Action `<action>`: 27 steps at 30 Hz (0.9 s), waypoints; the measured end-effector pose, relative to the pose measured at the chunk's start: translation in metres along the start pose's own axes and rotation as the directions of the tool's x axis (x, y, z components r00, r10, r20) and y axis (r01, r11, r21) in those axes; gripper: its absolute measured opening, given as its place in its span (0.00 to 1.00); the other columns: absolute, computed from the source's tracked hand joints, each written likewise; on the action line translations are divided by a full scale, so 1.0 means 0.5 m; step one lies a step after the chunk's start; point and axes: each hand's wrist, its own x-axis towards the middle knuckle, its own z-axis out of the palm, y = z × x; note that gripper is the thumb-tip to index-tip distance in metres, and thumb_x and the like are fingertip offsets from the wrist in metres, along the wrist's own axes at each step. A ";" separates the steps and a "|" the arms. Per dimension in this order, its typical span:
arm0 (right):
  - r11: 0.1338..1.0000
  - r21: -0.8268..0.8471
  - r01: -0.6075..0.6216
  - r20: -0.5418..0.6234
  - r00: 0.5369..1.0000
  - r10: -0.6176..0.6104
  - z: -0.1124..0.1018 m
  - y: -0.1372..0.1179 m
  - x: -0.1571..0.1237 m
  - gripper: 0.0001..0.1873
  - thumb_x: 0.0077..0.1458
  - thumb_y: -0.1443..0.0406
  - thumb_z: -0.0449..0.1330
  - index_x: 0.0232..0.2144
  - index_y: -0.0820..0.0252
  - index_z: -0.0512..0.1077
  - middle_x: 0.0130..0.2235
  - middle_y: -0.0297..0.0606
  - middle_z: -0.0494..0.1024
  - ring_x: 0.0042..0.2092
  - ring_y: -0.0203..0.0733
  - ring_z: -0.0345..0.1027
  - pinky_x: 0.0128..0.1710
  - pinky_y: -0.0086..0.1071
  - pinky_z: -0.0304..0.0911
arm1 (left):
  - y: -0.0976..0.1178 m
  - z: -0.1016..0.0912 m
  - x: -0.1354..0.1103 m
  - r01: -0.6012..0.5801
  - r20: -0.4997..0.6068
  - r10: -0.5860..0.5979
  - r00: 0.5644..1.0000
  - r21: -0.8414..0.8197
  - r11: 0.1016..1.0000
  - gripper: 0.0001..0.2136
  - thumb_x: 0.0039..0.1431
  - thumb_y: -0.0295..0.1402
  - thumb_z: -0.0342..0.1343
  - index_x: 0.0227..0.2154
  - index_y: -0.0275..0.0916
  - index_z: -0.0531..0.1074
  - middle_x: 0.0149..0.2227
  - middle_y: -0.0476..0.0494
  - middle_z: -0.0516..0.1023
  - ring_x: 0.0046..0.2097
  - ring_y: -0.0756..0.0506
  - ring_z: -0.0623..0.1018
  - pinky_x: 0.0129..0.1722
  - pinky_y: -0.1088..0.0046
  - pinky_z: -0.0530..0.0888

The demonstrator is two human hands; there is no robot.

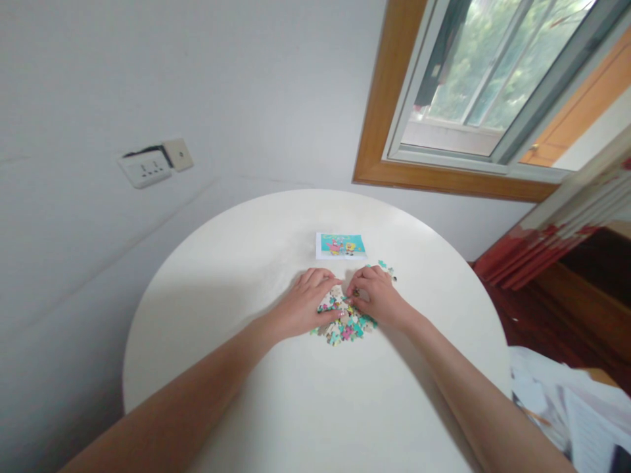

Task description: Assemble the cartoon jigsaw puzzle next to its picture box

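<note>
Your left hand (305,305) lies flat on the puzzle pieces (348,326), palm down. Its grip is wide, the fingers spread across the 9 o'clock side of the heap and closed on nothing. This looks like a hand pressing and sorting, not lifting.

Your right hand (377,295) sits on the 3 o'clock side with a narrow grip, the fingers curled in and the fingertips drawn together at the top of the heap, almost meeting your left fingertips. It may be pinching a single piece there, but the piece is too small to make out, so I cannot tell whether that grip holds anything.

The pieces lie in one loose pile near the middle of the round white desk (236,276), right under both hands, likely so either hand can reach any piece. A few stray pieces (387,266) lie at 1 o'clock of the pile, just past your right knuckles.

The picture card (341,245) lies face up at 12 o'clock of the pile, near it but apart. It sits beyond your fingers, where neither hand covers it, and that seems to be the reason for the spot.

No box, tray or bag is in view. The pieces rest directly on the desk and nothing contains them.
</note>
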 end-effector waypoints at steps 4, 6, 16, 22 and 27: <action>1.000 0.020 0.003 -0.012 1.000 -0.003 0.001 0.003 -0.002 0.06 0.52 0.63 0.62 0.35 0.54 0.77 0.44 0.39 0.72 0.49 0.46 0.58 0.49 0.40 0.52 | -0.001 0.001 0.000 0.003 0.001 -0.002 1.000 -0.001 1.000 0.24 0.55 0.45 0.58 0.53 0.41 0.65 0.52 0.39 0.66 0.55 0.39 0.65 0.55 0.58 0.63; 1.000 0.003 0.005 -0.022 1.000 -0.005 -0.001 0.006 -0.006 0.10 0.52 0.62 0.63 0.38 0.53 0.76 0.45 0.39 0.72 0.49 0.47 0.58 0.48 0.40 0.52 | -0.001 0.000 0.000 0.003 0.001 -0.003 1.000 0.000 1.000 0.25 0.56 0.46 0.57 0.53 0.41 0.65 0.52 0.39 0.66 0.55 0.39 0.65 0.55 0.58 0.63; 0.992 -0.122 -0.035 -0.148 0.989 0.017 0.023 -0.002 0.016 0.07 0.55 0.61 0.61 0.36 0.54 0.76 0.43 0.41 0.73 0.48 0.49 0.58 0.46 0.41 0.52 | 0.021 0.009 -0.009 0.002 0.076 -0.002 0.997 -0.001 1.000 0.47 0.43 0.59 0.59 0.62 0.38 0.52 0.60 0.34 0.61 0.60 0.34 0.60 0.60 0.54 0.58; 0.969 -0.140 -0.201 -0.303 0.941 0.152 0.034 0.005 0.032 0.09 0.55 0.58 0.60 0.33 0.55 0.77 0.42 0.44 0.72 0.48 0.51 0.57 0.44 0.43 0.52 | 0.021 0.019 -0.011 0.028 0.085 -0.032 0.996 0.039 0.999 0.46 0.47 0.60 0.55 0.63 0.37 0.50 0.61 0.32 0.59 0.62 0.33 0.58 0.61 0.54 0.55; 0.929 -0.128 -0.348 -0.305 0.905 0.297 0.005 0.053 0.026 0.12 0.58 0.59 0.56 0.36 0.55 0.78 0.43 0.46 0.72 0.48 0.53 0.58 0.44 0.44 0.54 | 0.016 0.017 -0.010 0.015 0.080 -0.018 0.997 0.040 0.999 0.39 0.54 0.58 0.51 0.62 0.38 0.52 0.62 0.35 0.59 0.62 0.37 0.58 0.61 0.57 0.56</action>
